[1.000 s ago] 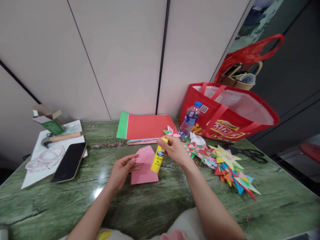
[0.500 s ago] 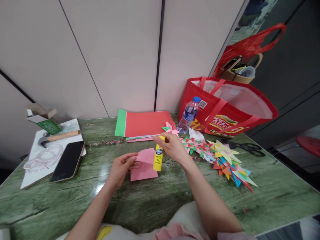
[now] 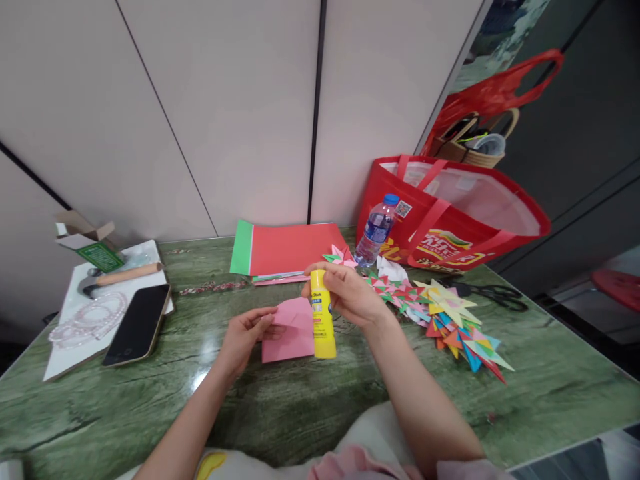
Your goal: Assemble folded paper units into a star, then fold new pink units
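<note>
My left hand (image 3: 249, 335) pinches the left edge of a folded pink paper (image 3: 290, 333), which sits low over the green marbled table (image 3: 240, 413). In my right hand (image 3: 353, 293) is a yellow glue stick (image 3: 323, 317), gripped near its upper end and held almost upright at the right edge of the pink paper. The fingers of my right hand partly cover the stick's top. Behind my hands lies a stack of coloured paper, red (image 3: 300, 248) on top with a green strip at its left.
Folded paper stars (image 3: 463, 333) lie right, near black scissors (image 3: 500, 293). A water bottle (image 3: 376, 230) stands before a red bag (image 3: 500, 207). Left are a phone (image 3: 137, 325), a hammer (image 3: 127, 275), clear beads (image 3: 90, 320) and a small open box (image 3: 93, 247).
My right hand has turned the glue stick, so another side of its label shows, and its lower end sits slightly lower and further right. My left hand keeps its hold on the pink paper.
</note>
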Available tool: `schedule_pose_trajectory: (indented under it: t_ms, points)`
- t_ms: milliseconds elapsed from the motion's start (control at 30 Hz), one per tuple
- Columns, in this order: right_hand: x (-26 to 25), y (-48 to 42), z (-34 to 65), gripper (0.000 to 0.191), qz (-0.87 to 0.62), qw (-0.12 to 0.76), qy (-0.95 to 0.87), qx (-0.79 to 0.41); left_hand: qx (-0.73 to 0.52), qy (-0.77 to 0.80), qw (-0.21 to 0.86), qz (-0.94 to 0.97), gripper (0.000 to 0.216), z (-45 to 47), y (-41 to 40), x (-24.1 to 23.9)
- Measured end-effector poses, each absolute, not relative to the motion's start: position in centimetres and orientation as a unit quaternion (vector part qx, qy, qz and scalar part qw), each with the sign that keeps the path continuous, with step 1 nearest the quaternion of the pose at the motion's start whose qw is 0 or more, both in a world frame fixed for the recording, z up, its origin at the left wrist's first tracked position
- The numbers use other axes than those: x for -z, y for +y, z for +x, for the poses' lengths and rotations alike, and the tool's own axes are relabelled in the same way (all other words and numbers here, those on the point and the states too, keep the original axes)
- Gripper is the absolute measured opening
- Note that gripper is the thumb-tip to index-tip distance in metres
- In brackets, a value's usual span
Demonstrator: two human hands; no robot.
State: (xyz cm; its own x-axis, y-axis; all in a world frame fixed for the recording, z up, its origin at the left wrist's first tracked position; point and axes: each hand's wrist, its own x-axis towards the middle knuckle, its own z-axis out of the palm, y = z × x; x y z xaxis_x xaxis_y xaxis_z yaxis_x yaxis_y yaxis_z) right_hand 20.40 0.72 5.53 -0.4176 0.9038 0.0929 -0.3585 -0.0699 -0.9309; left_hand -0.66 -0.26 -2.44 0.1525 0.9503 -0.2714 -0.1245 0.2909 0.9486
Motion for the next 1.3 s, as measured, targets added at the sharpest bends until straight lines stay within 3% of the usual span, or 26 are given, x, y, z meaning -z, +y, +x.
schedule_pose_trajectory:
  t_ms: [200, 1300]
  points:
    - [-5.5, 0.5, 20.3, 0.032, -0.224, 0.478, -0.48, -0.701, -0.427, 0.487, 0.638, 0.417, 0.038, -0.7, -0.3, 2.6]
    - [-6.6, -0.1, 20.5, 0.034, -0.251, 0.477, -0.467, -0.701, -0.426, 0.475, 0.636, 0.434, 0.036, -0.9, -0.2, 3.1]
